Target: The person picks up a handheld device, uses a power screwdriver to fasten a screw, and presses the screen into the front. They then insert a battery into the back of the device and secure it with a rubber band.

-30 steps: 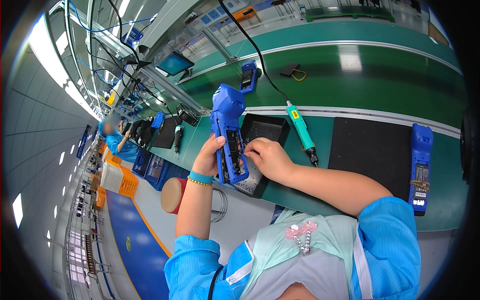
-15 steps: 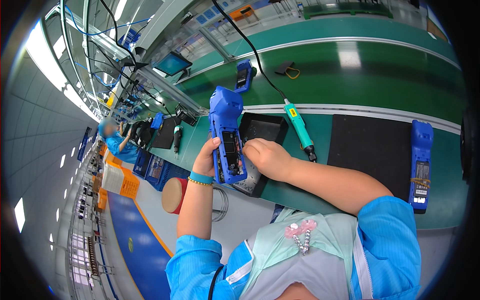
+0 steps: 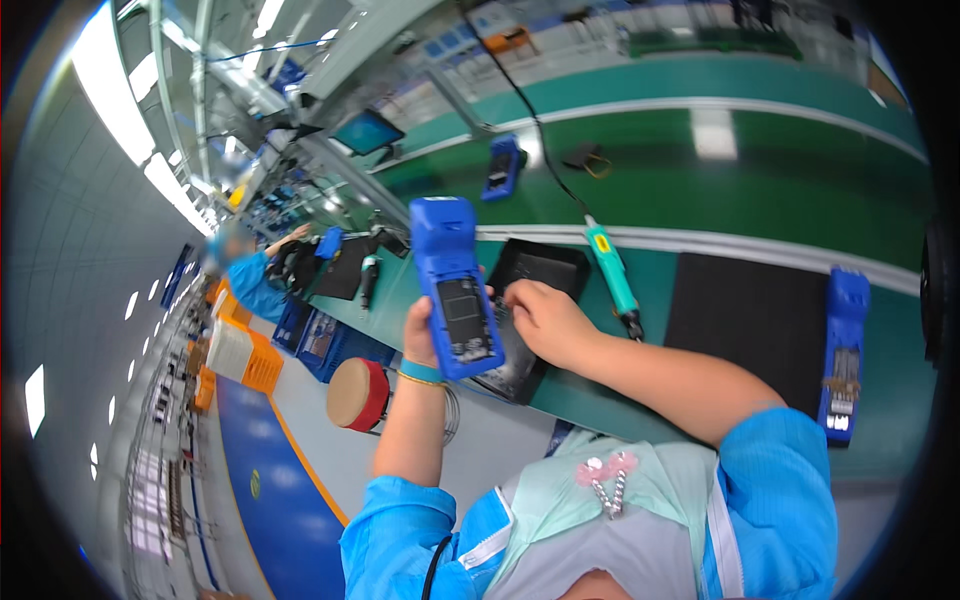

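Note:
My left hand grips a blue handheld terminal, held upright with its back toward me. The black battery bay in that back lies uncovered, and circuit parts show at its lower end. Just right of the terminal, my right hand is over a black tray with its fingers curled together. Small bits lie in the tray, too blurred to name. Whether the right fingertips hold anything is hidden. Beside the tray lies a teal electric screwdriver with a black cord.
A black mat covers the bench at right, with another blue terminal past it, banded. A further terminal rests on the green conveyor. A red-sided round stool stands at left; a co-worker in blue is beyond.
The terminal has turned so its back faces me more squarely. My right hand has drawn off it, rightward over the tray. The whole view has shifted slightly.

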Demonstrator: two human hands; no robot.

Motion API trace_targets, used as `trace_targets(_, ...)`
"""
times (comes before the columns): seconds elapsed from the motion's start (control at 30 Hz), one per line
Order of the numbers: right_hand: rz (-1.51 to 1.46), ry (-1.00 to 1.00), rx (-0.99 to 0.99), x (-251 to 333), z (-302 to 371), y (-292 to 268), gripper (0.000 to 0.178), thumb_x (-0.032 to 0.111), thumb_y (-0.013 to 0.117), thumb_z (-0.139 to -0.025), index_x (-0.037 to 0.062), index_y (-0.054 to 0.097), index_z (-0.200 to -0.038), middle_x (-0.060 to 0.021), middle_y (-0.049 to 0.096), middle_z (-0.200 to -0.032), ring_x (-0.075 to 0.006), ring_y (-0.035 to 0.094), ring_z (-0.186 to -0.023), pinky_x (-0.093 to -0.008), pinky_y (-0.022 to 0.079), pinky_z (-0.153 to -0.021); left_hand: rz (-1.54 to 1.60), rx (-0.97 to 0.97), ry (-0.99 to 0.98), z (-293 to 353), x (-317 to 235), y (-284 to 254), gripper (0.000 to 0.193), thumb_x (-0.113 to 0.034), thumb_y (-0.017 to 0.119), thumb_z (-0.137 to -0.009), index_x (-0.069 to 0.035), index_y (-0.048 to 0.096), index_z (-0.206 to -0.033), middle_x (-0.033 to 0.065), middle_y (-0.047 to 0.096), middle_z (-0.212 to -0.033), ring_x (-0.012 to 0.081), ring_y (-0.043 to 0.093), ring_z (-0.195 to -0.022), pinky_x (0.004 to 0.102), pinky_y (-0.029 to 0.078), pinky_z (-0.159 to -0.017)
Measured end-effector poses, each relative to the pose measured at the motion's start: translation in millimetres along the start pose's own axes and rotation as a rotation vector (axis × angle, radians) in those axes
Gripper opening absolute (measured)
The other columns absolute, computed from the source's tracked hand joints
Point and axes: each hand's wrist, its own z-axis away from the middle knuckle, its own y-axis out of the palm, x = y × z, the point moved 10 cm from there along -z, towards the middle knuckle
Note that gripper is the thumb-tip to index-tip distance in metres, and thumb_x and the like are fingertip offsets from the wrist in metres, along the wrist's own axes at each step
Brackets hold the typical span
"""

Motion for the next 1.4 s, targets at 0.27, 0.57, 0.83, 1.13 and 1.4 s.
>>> trace_targets(0.27, -0.284, 0.462, 0.284, -6, 17, 20, 0.105, 0.041, 0.086, -0.073, -0.0065, 0.027, -0.146, -0.0260, 0.060, -0.126, -0.0305, 0.063, -0.115, -0.0379, 0.050, -0.098, -0.144, -0.233, 0.109, 1, 15, 9, 0.056, -0.023, 0.071, -0.092, -0.003, 0.042, -0.134, 0.0092, 0.058, -0.114, 0.0228, 0.066, -0.100, 0.0405, 0.058, -0.085)
trace_targets(0.57, -0.430, 0.401, 0.236, 10, 11, 12, 0.107, 0.030, 0.090, -0.066, -0.0044, 0.030, -0.147, -0.0203, 0.061, -0.127, -0.0251, 0.062, -0.116, -0.0368, 0.048, -0.100, -0.078, -0.161, 0.271, 16, 14, 17, 0.066, -0.035, 0.076, -0.089, -0.006, 0.041, -0.136, 0.0123, 0.058, -0.125, 0.0237, 0.060, -0.117, 0.0416, 0.053, -0.098)
trace_targets(0.83, -0.003, 0.231, 0.335, 89, 3, 8, 0.121, 0.034, 0.093, -0.061, 0.0007, 0.021, -0.152, -0.0251, 0.045, -0.145, -0.0378, 0.048, -0.134, -0.0415, 0.041, -0.111, 0.167, 0.060, 0.347, 30, 1, 39, 0.075, -0.032, 0.078, -0.079, 0.005, 0.046, -0.136, 0.0194, 0.061, -0.127, 0.0310, 0.065, -0.112, 0.0456, 0.054, -0.099)
trace_targets(1.13, 0.128, 0.129, 0.364, 114, 35, 2, 0.129, 0.027, 0.094, -0.065, -0.0003, 0.006, -0.156, -0.0249, 0.034, -0.150, -0.0353, 0.050, -0.130, -0.0371, 0.055, -0.089, 0.571, 0.380, 0.384, 26, 12, 56, 0.112, -0.044, 0.078, -0.078, -0.008, 0.008, -0.158, 0.0233, 0.049, -0.138, 0.0388, 0.055, -0.126, 0.0567, 0.051, -0.100)
trace_targets(1.4, 0.175, 0.126, 0.291, 118, 36, -15, 0.135, 0.036, 0.095, -0.063, -0.0023, 0.004, -0.155, -0.0270, 0.034, -0.149, -0.0378, 0.051, -0.128, -0.0398, 0.054, -0.091, 0.576, 0.480, 0.396, 17, 10, 82, 0.109, -0.038, 0.079, -0.075, -0.008, 0.012, -0.156, 0.0234, 0.048, -0.138, 0.0397, 0.056, -0.124, 0.0578, 0.050, -0.101)
